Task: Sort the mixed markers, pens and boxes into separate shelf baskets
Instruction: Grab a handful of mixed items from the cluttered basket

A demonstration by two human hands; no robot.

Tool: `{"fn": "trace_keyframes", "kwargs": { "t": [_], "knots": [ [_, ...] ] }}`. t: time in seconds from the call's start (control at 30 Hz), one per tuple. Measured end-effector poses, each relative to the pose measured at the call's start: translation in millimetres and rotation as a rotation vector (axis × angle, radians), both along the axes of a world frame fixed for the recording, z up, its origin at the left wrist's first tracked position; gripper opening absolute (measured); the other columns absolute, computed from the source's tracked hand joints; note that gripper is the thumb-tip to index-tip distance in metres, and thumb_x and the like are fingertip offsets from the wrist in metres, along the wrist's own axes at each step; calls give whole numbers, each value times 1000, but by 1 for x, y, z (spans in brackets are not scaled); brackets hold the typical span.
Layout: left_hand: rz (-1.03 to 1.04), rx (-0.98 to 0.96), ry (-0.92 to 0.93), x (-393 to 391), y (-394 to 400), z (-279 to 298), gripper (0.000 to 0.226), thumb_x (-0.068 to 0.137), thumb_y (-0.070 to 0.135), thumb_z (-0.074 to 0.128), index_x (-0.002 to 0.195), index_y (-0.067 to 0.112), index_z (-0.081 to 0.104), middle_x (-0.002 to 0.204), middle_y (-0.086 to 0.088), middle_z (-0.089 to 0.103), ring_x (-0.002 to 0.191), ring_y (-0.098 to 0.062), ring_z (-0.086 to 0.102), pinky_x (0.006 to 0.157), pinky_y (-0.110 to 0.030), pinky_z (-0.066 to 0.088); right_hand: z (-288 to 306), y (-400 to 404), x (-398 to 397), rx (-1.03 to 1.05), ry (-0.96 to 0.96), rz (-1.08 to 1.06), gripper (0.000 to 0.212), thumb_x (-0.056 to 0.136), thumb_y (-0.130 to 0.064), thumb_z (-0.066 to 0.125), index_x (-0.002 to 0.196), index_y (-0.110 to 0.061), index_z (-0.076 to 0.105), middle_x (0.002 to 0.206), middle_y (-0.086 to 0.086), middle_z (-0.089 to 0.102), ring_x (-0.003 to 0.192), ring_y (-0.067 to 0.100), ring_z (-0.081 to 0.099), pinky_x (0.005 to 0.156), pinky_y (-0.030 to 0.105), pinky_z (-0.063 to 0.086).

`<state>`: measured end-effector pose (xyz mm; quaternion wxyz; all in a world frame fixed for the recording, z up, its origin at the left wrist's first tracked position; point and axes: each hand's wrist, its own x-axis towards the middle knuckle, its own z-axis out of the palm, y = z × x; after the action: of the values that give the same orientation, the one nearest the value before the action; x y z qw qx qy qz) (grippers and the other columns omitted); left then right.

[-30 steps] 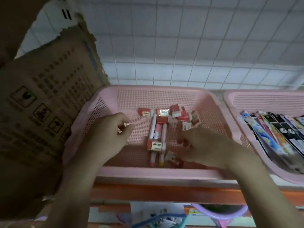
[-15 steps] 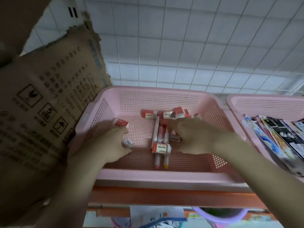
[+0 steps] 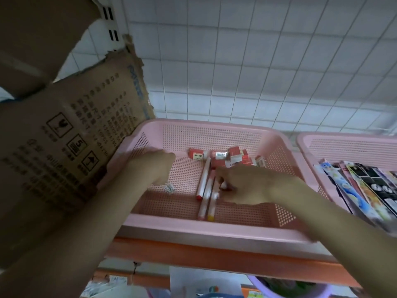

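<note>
Pink perforated plastic forms the basket (image 3: 214,230) on the orange shelf edge (image 3: 214,257), and the task's things lie on its mesh floor. Three long white markers (image 3: 207,190) lie side by side, roughly parallel, their capped ends toward the near wall: one cap red, one pinkish, one yellow. The right hand (image 3: 249,186) rests over the markers' right side, fingers curled down onto something small and pale beside the rightmost marker; whether it pinches that item or the marker itself cannot be told, as the fingertips are blurred. Just beyond this hand, against the far wall, small red-and-white boxes (image 3: 227,157) lie in a loose cluster, touching one another. To the left of the markers, well apart from the right hand, the left hand (image 3: 154,168) is inside the basket near its left wall, fingers bent downward; a small white piece with a barcode (image 3: 169,187) shows at its fingertips, but whether it is gripped or merely lying there cannot be told. Left of the left hand, a printed brown cardboard carton (image 3: 64,143) stands against the basket's outer wall. Right of the right forearm, a second pink basket (image 3: 343,145) holds flat, colourfully printed packets (image 3: 365,190) fanned in a row. White wire grid panelling (image 3: 257,61) rises behind both baskets.
</note>
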<state>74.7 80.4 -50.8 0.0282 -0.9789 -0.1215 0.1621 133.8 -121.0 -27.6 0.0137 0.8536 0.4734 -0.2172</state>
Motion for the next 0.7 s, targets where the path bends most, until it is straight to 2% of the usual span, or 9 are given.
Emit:
{"fn": "trace_keyframes", "kwargs": {
  "t": [0.07,0.13,0.23,0.33,0.4,0.47,0.53,0.6,0.7],
  "knots": [
    [-69,99,-12,3,0,-4,28,84,-1,47,109,12,52,113,-7,56,103,-24,52,88,-36,47,3,-11,13,91,-63,-62,20,95,-37,49,109,-26,40,80,-8,52,72,15,50,59,25,36],
    [-80,91,-16,6,-2,-2,11,84,9,54,92,16,51,102,-5,59,91,-22,55,80,-34,48,6,-21,29,127,-185,-155,22,94,-40,49,98,-23,38,75,-9,50,69,15,51,53,23,37],
    [-67,-47,-26,15,-12,9,19,79,28,64,79,17,50,82,-1,56,73,-16,53,58,-28,40,5,-23,51,93,-325,-289,26,95,-39,46,102,-14,41,88,2,57,76,22,53,67,34,47],
    [-59,-171,-151,31,-26,17,24,77,25,66,79,16,43,76,1,48,66,-13,47,50,-27,31,-1,-10,60,86,-297,-370,25,97,-24,42,117,-8,43,107,11,58,87,26,55,68,34,44],
    [-73,-208,-233,45,-35,17,28,77,21,66,90,12,43,77,1,43,66,-13,45,49,-28,30,-5,-2,59,114,-182,-401,32,98,-20,39,126,-6,41,119,15,52,100,30,57,75,36,49],
    [-73,-241,-253,57,-41,13,40,79,18,65,111,6,44,83,0,45,74,-17,47,52,-25,30,-9,5,56,86,-120,-387,40,101,-27,34,136,-10,35,134,19,39,115,36,50,89,40,48],
    [-62,-243,-201,67,-46,7,54,82,16,62,128,3,38,109,-9,51,96,-25,52,63,-24,34,-14,8,53,22,-126,-378,45,101,-38,30,140,-16,31,141,21,28,123,40,42,97,44,42],
    [-76,-222,-167,74,-48,0,61,81,20,63,134,8,36,126,-12,48,109,-28,50,73,-27,38,-15,9,49,-1,-149,-399,50,99,-44,32,141,-17,27,141,21,28,124,41,38,99,45,38],
    [-100,-218,-128,79,-49,0,64,79,32,67,134,22,37,126,-8,46,110,-26,47,83,-33,43,-9,11,49,-34,-120,-396,57,97,-46,38,143,-16,23,142,16,28,130,38,30,103,46,32]
  ]
}}
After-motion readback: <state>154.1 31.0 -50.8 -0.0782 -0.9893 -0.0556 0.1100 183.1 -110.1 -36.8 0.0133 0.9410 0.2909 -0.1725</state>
